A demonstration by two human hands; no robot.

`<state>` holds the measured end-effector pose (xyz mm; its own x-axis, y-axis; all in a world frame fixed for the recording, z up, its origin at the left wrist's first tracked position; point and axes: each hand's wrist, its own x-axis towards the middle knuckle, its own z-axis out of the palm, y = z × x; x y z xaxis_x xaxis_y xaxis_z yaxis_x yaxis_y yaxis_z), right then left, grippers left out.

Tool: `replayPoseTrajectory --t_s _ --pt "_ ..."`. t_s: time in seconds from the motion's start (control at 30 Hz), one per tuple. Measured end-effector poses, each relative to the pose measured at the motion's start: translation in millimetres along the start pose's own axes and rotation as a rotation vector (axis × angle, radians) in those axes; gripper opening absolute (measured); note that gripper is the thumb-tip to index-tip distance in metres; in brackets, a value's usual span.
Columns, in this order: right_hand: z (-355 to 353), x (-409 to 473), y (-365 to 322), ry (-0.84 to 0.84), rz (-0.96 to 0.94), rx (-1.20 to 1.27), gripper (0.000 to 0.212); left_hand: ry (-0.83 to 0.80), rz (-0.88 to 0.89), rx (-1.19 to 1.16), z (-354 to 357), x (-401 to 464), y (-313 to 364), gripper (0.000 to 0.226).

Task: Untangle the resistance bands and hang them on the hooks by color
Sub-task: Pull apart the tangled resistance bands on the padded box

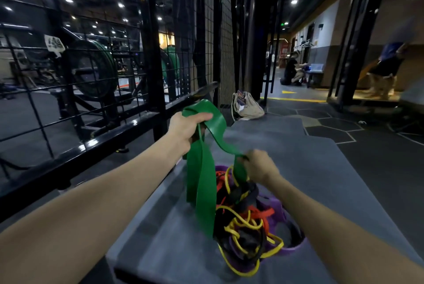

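My left hand (187,126) and right hand (260,164) both grip the green band (202,182) above the tangled pile (247,226) on the platform's (160,237) near edge.

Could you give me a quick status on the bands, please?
Both hands grip green band, lifted. Lower end still in tangled pile. Hooks not visible.

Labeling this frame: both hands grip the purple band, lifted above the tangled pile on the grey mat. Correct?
Wrong color. In the head view, the left hand and right hand grip the green band; the purple band lies in the pile on the grey mat.
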<state>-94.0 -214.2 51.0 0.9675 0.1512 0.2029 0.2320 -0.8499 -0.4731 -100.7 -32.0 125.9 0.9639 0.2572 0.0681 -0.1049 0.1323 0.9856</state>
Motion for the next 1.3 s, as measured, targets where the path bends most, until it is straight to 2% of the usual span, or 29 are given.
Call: replayPoseTrajectory --t_s 0.2,0.33,0.43,0.47,0.57,0.6,0.7,0.8,0.87,0.97,1.03,1.13,1.23,1.3 --pt "-69.6 14.7 -25.7 0.246 -0.166 0.055 0.032 0.133 -0.093 0.015 -10.2 4.8 -16.9 0.017" --pt "-94.7 18.5 -39.7 0.294 -0.192 0.094 0.036 0.083 -0.085 -0.008 -3.4 4.9 -16.9 0.027" --pt "-106.9 22.4 -41.7 0.342 -0.135 0.188 0.036 0.004 -0.092 -0.005 0.6 1.2 -9.3 0.036" --pt "-111.3 22.9 -42.0 0.36 -0.111 0.217 0.035 -0.05 -0.099 0.0 0.9 -1.2 -7.0 0.043" --pt "-121.9 24.3 -44.2 0.401 -0.072 0.278 0.035 -0.182 -0.105 0.036 3.7 -7.7 -7.2 0.097" --pt "-123.9 23.9 -46.5 0.405 -0.068 0.272 0.033 -0.195 -0.091 0.03 6.4 -8.8 -8.7 0.105" --pt "-124.5 23.2 -54.1 0.361 -0.083 0.294 0.034 -0.178 -0.063 0.011 17.4 -11.4 -9.2 0.107" --pt "-122.5 22.2 -57.8 0.328 -0.076 0.38 0.038 -0.167 -0.045 0.153 35.4 -13.4 -9.7 0.116" --pt "-124.3 17.6 -59.3 0.33 -0.071 0.398 0.04 -0.117 -0.033 0.258 46.8 -10.4 -15.7 0.109" --pt "-129.7 11.0 -57.3 0.329 -0.076 0.353 0.042 -0.014 -0.019 0.295 58.5 -3.7 -25.0 0.081" --pt "-135.2 8.3 -54.6 0.336 -0.071 0.348 0.037 -0.006 0.014 0.411 63.4 -3.9 -27.5 0.065" --pt "-157.2 10.8 -50.7 0.424 -0.013 0.497 0.033 -0.039 0.035 0.6 60.0 -15.3 -34.0 0.045" --pt "-183.1 17.4 -44.6 0.502 0.036 0.699 0.031 0.012 0.021 0.683 44.7 -10.9 -48.7 0.052" --pt "-184.9 19.9 -36.1 0.512 0.089 0.654 0.03 0.008 -0.044 0.613 36.9 -5.5 -45.1 0.052"
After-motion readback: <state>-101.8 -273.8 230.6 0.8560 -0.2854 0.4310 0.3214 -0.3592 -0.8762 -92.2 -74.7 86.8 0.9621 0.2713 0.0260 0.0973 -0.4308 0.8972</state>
